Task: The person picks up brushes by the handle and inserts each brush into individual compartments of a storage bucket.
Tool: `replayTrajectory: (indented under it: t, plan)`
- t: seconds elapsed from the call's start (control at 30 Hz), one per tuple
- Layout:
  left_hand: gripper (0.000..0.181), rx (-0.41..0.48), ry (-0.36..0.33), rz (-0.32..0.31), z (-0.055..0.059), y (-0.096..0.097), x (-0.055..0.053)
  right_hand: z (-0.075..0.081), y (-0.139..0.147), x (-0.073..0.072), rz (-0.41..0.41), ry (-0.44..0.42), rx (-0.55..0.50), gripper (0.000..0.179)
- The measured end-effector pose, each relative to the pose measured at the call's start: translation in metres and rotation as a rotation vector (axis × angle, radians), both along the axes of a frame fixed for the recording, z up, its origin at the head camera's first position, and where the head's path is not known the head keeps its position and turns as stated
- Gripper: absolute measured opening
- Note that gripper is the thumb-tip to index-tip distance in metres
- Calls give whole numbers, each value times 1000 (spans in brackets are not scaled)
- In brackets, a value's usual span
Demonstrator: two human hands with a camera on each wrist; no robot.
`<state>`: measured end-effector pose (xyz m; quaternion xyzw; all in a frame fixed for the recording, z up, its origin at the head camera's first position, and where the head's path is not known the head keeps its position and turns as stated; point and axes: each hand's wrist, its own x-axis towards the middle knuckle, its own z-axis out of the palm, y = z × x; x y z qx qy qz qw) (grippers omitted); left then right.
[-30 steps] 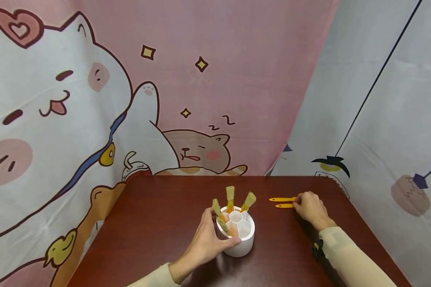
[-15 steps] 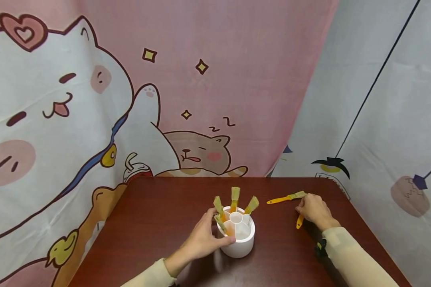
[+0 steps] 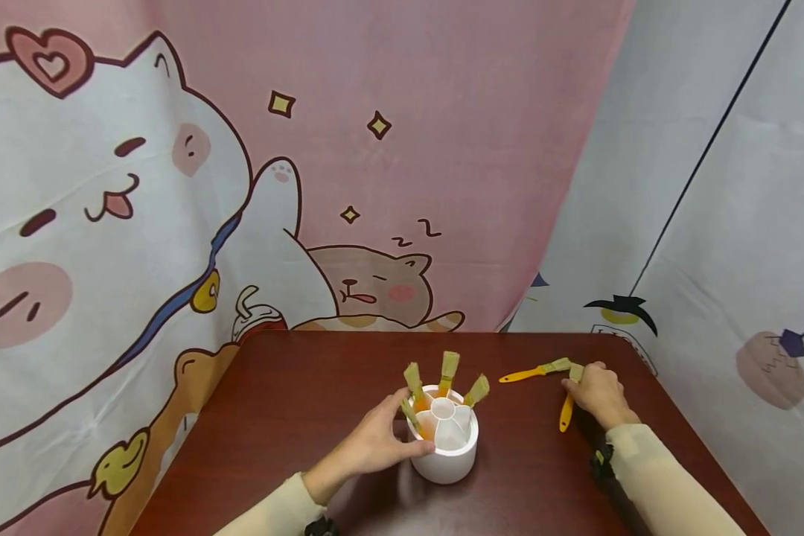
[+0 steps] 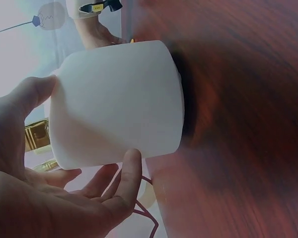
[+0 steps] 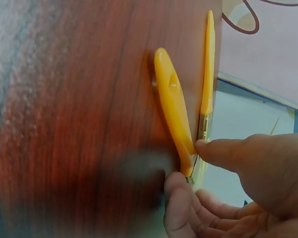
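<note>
My left hand (image 3: 371, 439) grips a white round holder (image 3: 445, 469), thumb at the front rim and fingers around its left side. Inside, the holder is split into compartments about a round centre cup (image 3: 443, 408). Several brushes stand in it bristles up, among them a back brush (image 3: 450, 366) and a right-leaning brush (image 3: 477, 390). At the right, my right hand (image 3: 599, 393) pinches a paintbrush (image 5: 174, 109) near the base of its yellow handle, which points toward the front. Beside it a second yellow-handled paintbrush (image 3: 525, 375) lies on the table, handle to the left.
The dark red-brown table (image 3: 295, 387) reaches back to a pink and white cartoon curtain (image 3: 496, 186). Front compartments of the holder hold no brush. Between the holder and the loose brush is bare tabletop.
The brush in my right hand has turned from handle left to handle toward the front. The other brush's bristles have come into sight. My left hand stays on the holder.
</note>
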<state>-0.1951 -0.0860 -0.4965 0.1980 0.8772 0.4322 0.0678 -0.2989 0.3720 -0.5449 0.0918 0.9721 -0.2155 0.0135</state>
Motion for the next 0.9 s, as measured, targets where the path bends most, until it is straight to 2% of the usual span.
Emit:
replayTrajectory:
  t: [0.13,0.3,0.5,0.9]
  plan:
    - [98,23,-22,-4,-1,1,0,-2,5,1,0,-44,-29,47]
    - [98,56,-32,-13,-1,2,0,-3,9,0,-17,-69,-85,47]
    - [100,77,1,-32,0,3,1,-2,12,-2,-60,-85,-115,46]
    - [99,100,0,-42,-2,4,0,-1,20,2,-103,-68,-146,40]
